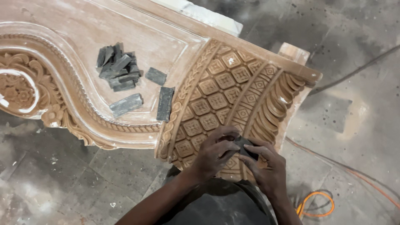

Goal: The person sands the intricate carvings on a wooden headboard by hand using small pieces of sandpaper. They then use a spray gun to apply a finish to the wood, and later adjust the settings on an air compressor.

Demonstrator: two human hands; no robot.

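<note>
On the carved wooden panel (pixel 125 25), a pile of dark abrasive strips (pixel 118 66) lies at left. Left hand (pixel 214 152) and right hand (pixel 266 166) both pinch one small dark abrasive piece (pixel 246 146) against the lattice carving (pixel 216 96). Risk: uneven pressure could round the crisp ridges.

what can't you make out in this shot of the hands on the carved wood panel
- Dark piece, head view: mostly covered by left hand and right hand; its shape and the grip on it are unclear.
- Carved panel: left end cut off by the frame edge; carving under the hands hidden.
- Orange cable: runs off the right edge.
- Pile of dark strips: overlapping, too small to count.
</note>
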